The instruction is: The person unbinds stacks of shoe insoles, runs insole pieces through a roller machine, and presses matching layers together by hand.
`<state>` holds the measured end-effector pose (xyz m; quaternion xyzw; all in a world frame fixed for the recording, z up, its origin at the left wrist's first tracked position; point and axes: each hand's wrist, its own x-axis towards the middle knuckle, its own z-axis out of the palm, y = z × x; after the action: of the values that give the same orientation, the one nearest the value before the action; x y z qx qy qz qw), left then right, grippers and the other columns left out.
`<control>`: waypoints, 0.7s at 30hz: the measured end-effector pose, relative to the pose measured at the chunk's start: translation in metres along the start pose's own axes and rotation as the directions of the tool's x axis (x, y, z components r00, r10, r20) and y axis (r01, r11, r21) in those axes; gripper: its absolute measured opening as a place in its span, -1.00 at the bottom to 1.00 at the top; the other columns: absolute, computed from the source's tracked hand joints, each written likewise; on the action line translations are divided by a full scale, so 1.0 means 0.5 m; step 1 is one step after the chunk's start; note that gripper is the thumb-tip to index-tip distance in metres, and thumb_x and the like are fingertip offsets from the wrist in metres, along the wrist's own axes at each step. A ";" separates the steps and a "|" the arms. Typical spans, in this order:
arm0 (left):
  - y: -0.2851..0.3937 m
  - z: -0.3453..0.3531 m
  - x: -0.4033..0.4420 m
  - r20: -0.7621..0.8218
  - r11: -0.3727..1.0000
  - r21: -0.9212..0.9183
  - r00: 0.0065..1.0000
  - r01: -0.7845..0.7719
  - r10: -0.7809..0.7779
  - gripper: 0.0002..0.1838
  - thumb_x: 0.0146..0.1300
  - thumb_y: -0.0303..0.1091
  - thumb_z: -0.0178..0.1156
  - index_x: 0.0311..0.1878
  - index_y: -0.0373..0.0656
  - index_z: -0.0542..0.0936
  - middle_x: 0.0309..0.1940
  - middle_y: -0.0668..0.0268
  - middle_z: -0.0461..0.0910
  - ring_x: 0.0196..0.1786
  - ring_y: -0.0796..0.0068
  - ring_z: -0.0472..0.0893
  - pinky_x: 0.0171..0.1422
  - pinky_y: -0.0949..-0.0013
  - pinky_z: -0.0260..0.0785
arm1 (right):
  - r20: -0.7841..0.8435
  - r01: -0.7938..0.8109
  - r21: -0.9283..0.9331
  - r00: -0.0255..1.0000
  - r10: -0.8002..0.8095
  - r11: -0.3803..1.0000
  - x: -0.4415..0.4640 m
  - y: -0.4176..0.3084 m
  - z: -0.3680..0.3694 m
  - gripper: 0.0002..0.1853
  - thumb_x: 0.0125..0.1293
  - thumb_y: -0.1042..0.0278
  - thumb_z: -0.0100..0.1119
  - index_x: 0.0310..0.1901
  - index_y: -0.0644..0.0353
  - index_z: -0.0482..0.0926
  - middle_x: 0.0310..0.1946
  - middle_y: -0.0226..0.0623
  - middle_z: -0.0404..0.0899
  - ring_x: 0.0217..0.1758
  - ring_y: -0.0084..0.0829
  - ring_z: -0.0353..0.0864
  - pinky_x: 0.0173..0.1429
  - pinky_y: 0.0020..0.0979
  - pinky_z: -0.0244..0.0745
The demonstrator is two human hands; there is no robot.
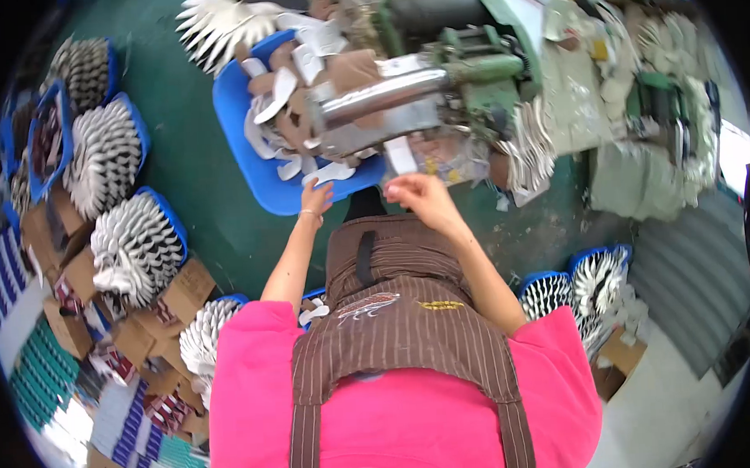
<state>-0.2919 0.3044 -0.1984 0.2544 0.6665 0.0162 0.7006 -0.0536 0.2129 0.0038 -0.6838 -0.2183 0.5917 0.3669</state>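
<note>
My left hand [316, 200] is at the near rim of a blue tub [264, 184], its fingers apart, close below a white shoe-sole-shaped piece [332, 172] lying in the tub. White and brown pieces fill the tub. My right hand [420, 197] is bent with thumb and fingers together, just below a white flat piece [401, 156]; whether it grips that piece cannot be made out. Above both hands a green machine [487, 68] holds out a shiny metal cylinder [386, 97] over the tub.
Blue tubs of stacked white pieces [108, 158] and cardboard boxes [189, 286] stand at the left. More filled tubs [547, 293] are at the lower right. Stacked white pieces [529, 152] sit right of the machine, with a second green machine [658, 100] beyond.
</note>
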 end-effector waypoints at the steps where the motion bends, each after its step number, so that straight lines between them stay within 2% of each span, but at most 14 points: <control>1: -0.003 0.019 -0.013 0.028 0.998 0.057 1.000 -0.005 0.004 -0.25 0.14 -0.20 0.31 0.37 -0.08 0.20 0.02 0.16 0.55 0.07 0.29 0.54 0.06 0.17 0.39 | -0.032 0.000 -0.061 0.999 -0.002 0.998 -0.015 0.032 -0.019 -0.76 0.23 0.31 0.21 -0.16 0.29 0.64 -0.34 -0.23 0.70 -0.26 -0.49 0.68 -0.14 -0.45 0.53; 2: -0.007 0.045 -0.022 0.055 0.993 0.114 0.998 -0.012 0.005 -0.25 0.14 -0.20 0.32 0.36 -0.07 0.22 0.02 0.16 0.56 0.06 0.32 0.55 0.05 0.19 0.39 | -0.061 -0.006 -0.122 0.998 -0.001 0.993 -0.032 0.062 -0.043 -0.75 0.22 0.31 0.22 -0.15 0.28 0.64 -0.33 -0.18 0.70 -0.25 -0.43 0.70 -0.13 -0.41 0.54; 4: -0.012 0.112 -0.032 0.083 0.958 0.257 0.991 -0.126 0.108 -0.15 0.07 -0.07 0.38 0.35 -0.19 0.21 0.03 0.07 0.54 0.07 0.29 0.54 0.09 0.23 0.39 | -0.300 -0.032 -0.337 0.951 -0.075 0.941 -0.066 0.101 -0.112 -0.72 0.16 0.28 0.25 -0.14 0.26 0.62 -0.31 -0.11 0.69 -0.23 -0.25 0.70 -0.10 -0.32 0.54; 6: -0.027 0.178 -0.011 0.121 0.868 0.401 0.957 -0.291 0.265 -0.08 0.03 0.00 0.41 0.35 -0.27 0.20 0.03 0.02 0.53 0.08 0.24 0.53 0.12 0.25 0.38 | -0.526 -0.094 -0.499 0.823 -0.215 0.861 -0.083 0.155 -0.209 -0.60 0.11 0.26 0.25 -0.01 0.21 0.54 -0.18 -0.09 0.65 -0.07 -0.04 0.62 0.02 -0.20 0.50; 7: -0.025 0.221 -0.016 0.141 0.853 0.386 0.936 -0.352 0.323 0.06 -0.06 0.08 0.45 0.36 -0.37 0.14 0.07 -0.07 0.48 0.09 0.17 0.52 0.16 0.28 0.37 | -0.584 -0.097 -0.569 0.747 -0.318 0.817 -0.088 0.175 -0.267 -0.50 0.07 0.32 0.30 0.08 0.26 0.48 -0.11 -0.05 0.61 -0.02 -0.10 0.61 0.09 -0.27 0.46; 9: -0.007 0.306 -0.026 0.132 0.772 0.468 0.897 -0.431 0.421 0.18 -0.16 0.11 0.48 0.37 -0.40 0.08 0.19 -0.15 0.35 0.19 0.02 0.43 0.26 0.20 0.29 | -0.683 -0.194 -0.592 0.636 -0.359 0.783 -0.093 0.188 -0.372 -0.36 0.04 0.39 0.30 0.18 0.36 0.33 0.11 0.13 0.43 0.21 0.04 0.39 0.27 -0.19 0.29; 10: -0.040 0.334 0.024 0.143 0.706 0.487 0.844 -0.514 0.516 0.22 -0.20 0.13 0.49 0.38 -0.42 0.06 0.24 -0.17 0.30 0.24 -0.04 0.37 0.30 0.16 0.25 | -0.652 -0.224 -0.670 0.632 -0.418 0.708 -0.078 0.233 -0.442 -0.26 0.04 0.33 0.34 0.24 0.41 0.24 0.20 0.18 0.31 0.31 0.09 0.25 0.34 -0.16 0.20; 12: 0.008 0.402 -0.035 -0.007 0.655 0.624 0.835 -0.427 0.551 0.28 -0.25 0.14 0.49 0.38 -0.45 0.00 0.29 -0.25 0.19 0.33 -0.13 0.24 0.38 0.13 0.15 | -0.623 -0.228 -0.720 0.628 -0.467 0.655 -0.051 0.281 -0.551 -0.07 -0.05 0.15 0.44 0.29 0.41 0.16 0.27 0.21 0.20 0.37 0.12 0.14 0.41 -0.13 0.11; 14: -0.007 0.435 -0.007 -0.189 0.576 0.722 0.693 -0.382 0.696 0.11 -0.21 0.03 0.47 0.34 -0.41 0.14 0.18 -0.21 0.35 0.24 -0.13 0.36 0.30 0.11 0.25 | -0.611 -0.310 -0.745 0.674 -0.415 0.591 -0.032 0.280 -0.610 0.07 -0.17 0.03 0.50 0.31 0.40 0.13 0.28 0.20 0.19 0.38 0.14 0.13 0.43 -0.11 0.08; 16: -0.001 0.394 0.021 -0.277 0.654 0.732 0.793 -0.192 0.542 -0.12 -0.15 -0.08 0.41 0.23 -0.32 0.31 0.03 -0.14 0.50 0.09 -0.11 0.50 0.17 0.09 0.36 | -0.525 -0.282 -0.799 0.757 -0.389 0.530 -0.020 0.315 -0.685 0.17 -0.27 -0.05 0.54 0.32 0.39 0.11 0.29 0.19 0.18 0.38 0.13 0.12 0.44 -0.11 0.06; 18: -0.016 0.358 0.005 -0.368 0.703 0.692 0.757 -0.165 0.540 -0.24 -0.13 -0.14 0.37 0.16 -0.29 0.37 -0.04 -0.11 0.55 0.01 -0.09 0.55 0.11 0.08 0.39 | -0.341 -0.106 -0.867 0.838 -0.425 0.487 0.027 0.359 -0.723 0.23 -0.35 -0.08 0.56 0.34 0.38 0.09 0.29 0.18 0.19 0.38 0.09 0.14 0.44 -0.12 0.06; 19: -0.015 0.307 -0.005 -0.435 0.726 0.672 0.715 -0.147 0.547 -0.30 -0.12 -0.17 0.35 0.13 -0.27 0.40 -0.07 -0.09 0.57 -0.03 -0.08 0.57 0.09 0.08 0.40 | -0.329 -0.069 -0.828 0.863 -0.383 0.556 0.030 0.340 -0.722 0.24 -0.39 -0.04 0.57 0.34 0.40 0.10 0.28 0.17 0.21 0.38 0.05 0.16 0.43 -0.15 0.09; 20: -0.041 0.240 0.023 -0.514 0.766 0.632 0.675 -0.119 0.529 -0.29 -0.10 -0.14 0.38 0.14 -0.22 0.39 -0.05 -0.05 0.57 -0.10 -0.09 0.60 0.10 0.09 0.41 | -0.263 0.040 -0.805 0.869 -0.418 0.591 0.041 0.338 -0.731 0.22 -0.38 -0.01 0.57 0.32 0.42 0.11 0.23 0.17 0.28 0.32 0.05 0.24 0.38 -0.15 0.16; 21: -0.007 0.226 -0.045 -0.583 0.877 0.452 0.690 -0.164 0.429 -0.19 -0.10 -0.09 0.41 0.21 -0.27 0.32 0.04 -0.09 0.51 0.02 -0.08 0.55 0.19 0.12 0.36 | -0.264 0.050 -0.764 0.885 -0.383 0.644 0.044 0.339 -0.735 0.20 -0.38 0.02 0.57 0.31 0.44 0.13 0.15 0.16 0.36 0.24 0.07 0.32 0.32 -0.13 0.21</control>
<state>-0.1889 0.2555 -0.1811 0.4632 0.8117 0.0971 0.3423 0.2842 0.0318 -0.1284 -0.8470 -0.4401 0.2483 0.1653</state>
